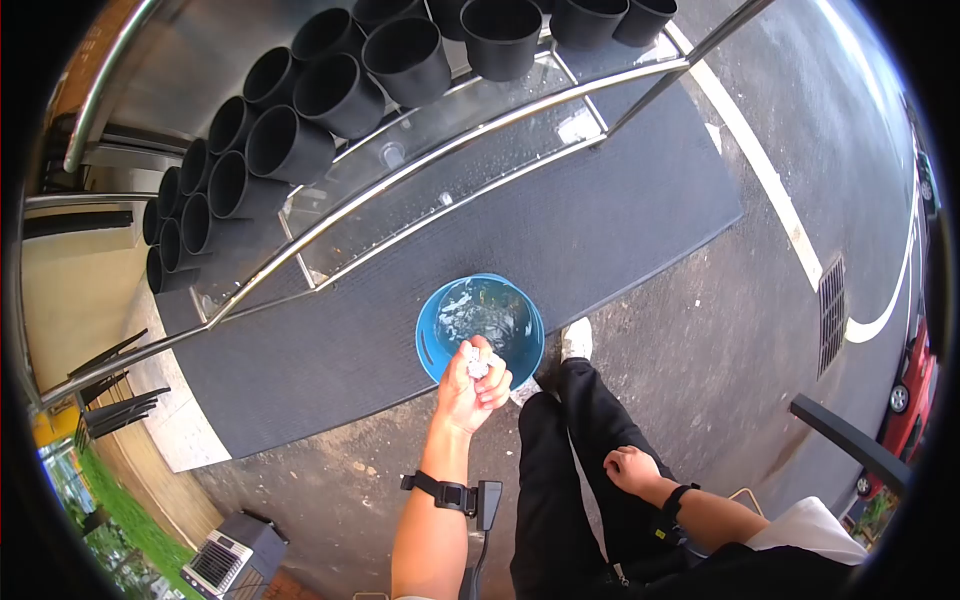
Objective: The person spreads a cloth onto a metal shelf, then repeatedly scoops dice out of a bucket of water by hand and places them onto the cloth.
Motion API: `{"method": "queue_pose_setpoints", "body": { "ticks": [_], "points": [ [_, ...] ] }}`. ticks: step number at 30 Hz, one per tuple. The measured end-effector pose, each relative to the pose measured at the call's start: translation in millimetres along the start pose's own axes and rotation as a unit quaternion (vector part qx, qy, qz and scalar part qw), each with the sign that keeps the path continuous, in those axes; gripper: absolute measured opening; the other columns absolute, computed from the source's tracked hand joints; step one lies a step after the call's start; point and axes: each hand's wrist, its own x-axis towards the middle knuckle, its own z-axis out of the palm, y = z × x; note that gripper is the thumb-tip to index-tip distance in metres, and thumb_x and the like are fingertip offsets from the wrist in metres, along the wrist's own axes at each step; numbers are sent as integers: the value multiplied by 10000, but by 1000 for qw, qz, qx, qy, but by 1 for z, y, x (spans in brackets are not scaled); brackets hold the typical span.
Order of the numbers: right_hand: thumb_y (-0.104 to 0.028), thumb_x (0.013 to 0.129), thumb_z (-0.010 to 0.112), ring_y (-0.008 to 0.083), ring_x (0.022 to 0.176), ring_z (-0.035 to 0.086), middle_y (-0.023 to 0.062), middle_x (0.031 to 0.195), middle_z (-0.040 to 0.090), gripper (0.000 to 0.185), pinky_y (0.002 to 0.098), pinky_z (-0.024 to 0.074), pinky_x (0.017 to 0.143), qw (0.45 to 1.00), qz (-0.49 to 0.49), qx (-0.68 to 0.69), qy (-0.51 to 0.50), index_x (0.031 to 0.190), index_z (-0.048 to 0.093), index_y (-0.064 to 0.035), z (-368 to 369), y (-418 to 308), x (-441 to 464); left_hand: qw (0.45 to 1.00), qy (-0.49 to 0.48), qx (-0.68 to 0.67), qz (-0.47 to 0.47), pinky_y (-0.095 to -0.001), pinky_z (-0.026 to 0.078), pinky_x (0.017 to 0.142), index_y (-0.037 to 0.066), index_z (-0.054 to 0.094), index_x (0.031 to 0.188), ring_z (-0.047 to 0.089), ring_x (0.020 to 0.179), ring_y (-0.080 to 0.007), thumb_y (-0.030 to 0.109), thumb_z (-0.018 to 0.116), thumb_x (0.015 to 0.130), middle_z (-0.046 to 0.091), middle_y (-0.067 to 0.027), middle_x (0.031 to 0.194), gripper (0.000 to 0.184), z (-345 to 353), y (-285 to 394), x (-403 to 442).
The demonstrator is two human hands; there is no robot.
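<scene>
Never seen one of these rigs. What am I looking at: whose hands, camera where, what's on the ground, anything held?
There's no robot here: a person works with bare hands. The single picture comes from a camera worn on their head, looking forward and down; its wide lens curves everything near the edges.

The left hand grips something small, white and crumpled-looking over the near side of a blue bucket that holds what looks like water. I can't tell what the white thing is. The right hand lies loosely curled on the person's leg, with nothing visible in it. Both wrists wear black straps.

The bucket stands on a dark mat laid on the ground. Beyond it, a metal-railed stand carries rows of black pots.
</scene>
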Motion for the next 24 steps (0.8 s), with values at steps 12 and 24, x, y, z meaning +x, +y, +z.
{"method": "queue_pose_setpoints", "body": {
  "ticks": [12, 24],
  "points": [
    [-288, 855, 615, 333, 830, 712, 94, 869, 732, 170, 468, 579, 743, 998, 62, 16, -19, 937, 713, -177, -63, 5, -11, 831, 236, 502, -35, -346, 432, 500, 92, 556, 853, 537, 540, -193, 487, 458, 1047, 544, -59, 638, 450, 2, -8, -18],
    [-410, 895, 557, 386, 919, 698, 160, 954, 738, 318, 497, 558, 829, 996, 91, -12, -17, 1037, 737, -189, -139, 13, -15, 604, 123, 785, 57, -387, 475, 621, 45, 598, 925, 608, 646, -259, 382, 522, 1047, 612, -130, 706, 366, 282, 147, -166]
  ]
}}
